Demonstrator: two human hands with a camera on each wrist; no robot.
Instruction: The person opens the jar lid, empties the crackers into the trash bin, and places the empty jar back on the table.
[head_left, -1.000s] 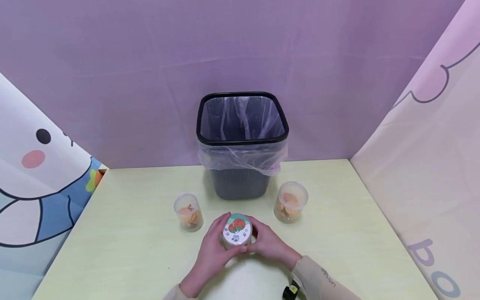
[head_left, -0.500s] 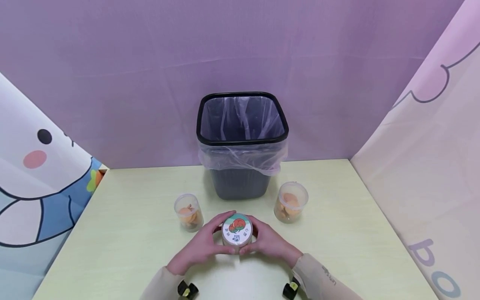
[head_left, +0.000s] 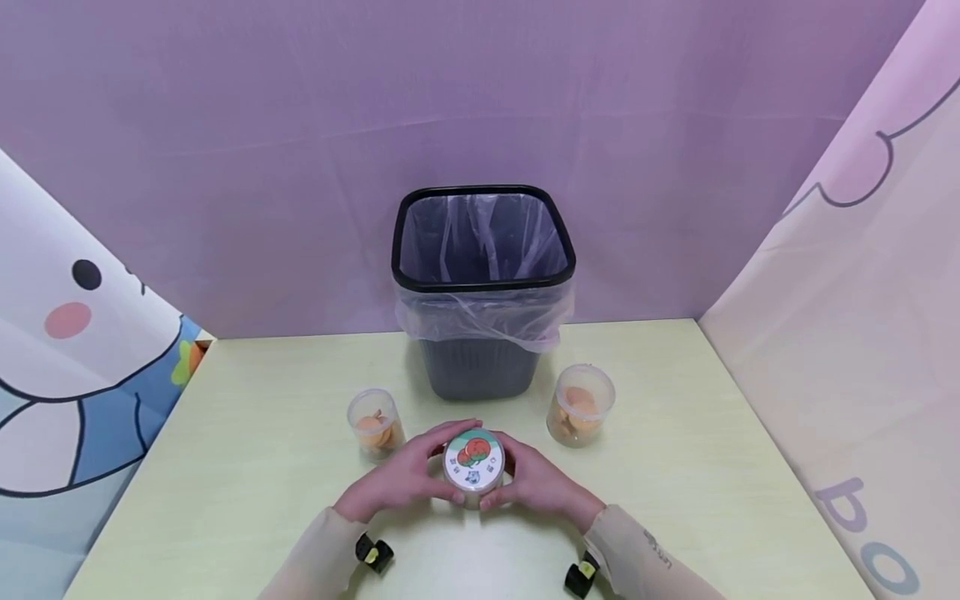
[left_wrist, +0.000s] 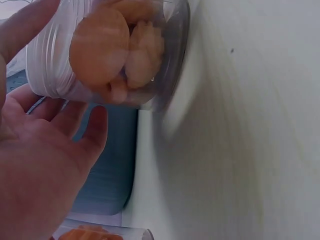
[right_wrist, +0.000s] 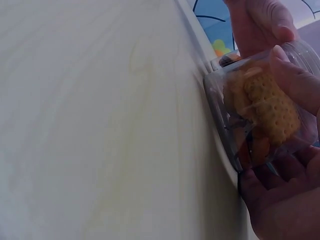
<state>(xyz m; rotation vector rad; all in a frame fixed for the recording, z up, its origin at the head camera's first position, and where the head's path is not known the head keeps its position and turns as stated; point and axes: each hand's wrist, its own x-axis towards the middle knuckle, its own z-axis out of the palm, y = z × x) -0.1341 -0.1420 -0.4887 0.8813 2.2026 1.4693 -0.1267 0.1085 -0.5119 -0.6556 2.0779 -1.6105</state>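
Note:
A clear plastic jar (head_left: pixel 474 467) stands upright at the front middle of the table, its round lid printed with red fruit on white and green. Biscuits (right_wrist: pixel 274 107) show through its wall in both wrist views. My left hand (head_left: pixel 401 481) holds the jar from the left, thumb at the front and fingers behind, high up near the lid. From the right, my right hand (head_left: pixel 543 483) grips the same jar with thumb and fingers around its side. The far fingertips are partly hidden behind the jar.
Behind the hands stands a grey bin (head_left: pixel 480 367) with a black rim and a clear liner. Two smaller clear containers of orange-brown pieces flank it: the left container (head_left: pixel 377 429) close to my left hand, the right container (head_left: pixel 581 408) farther back. A purple cloth (head_left: pixel 300 167) hangs behind.
My left hand has shifted its hold: its thumb drew back left from the right thumb, and its forearm swung outward. The right hand and the jar have hardly moved.

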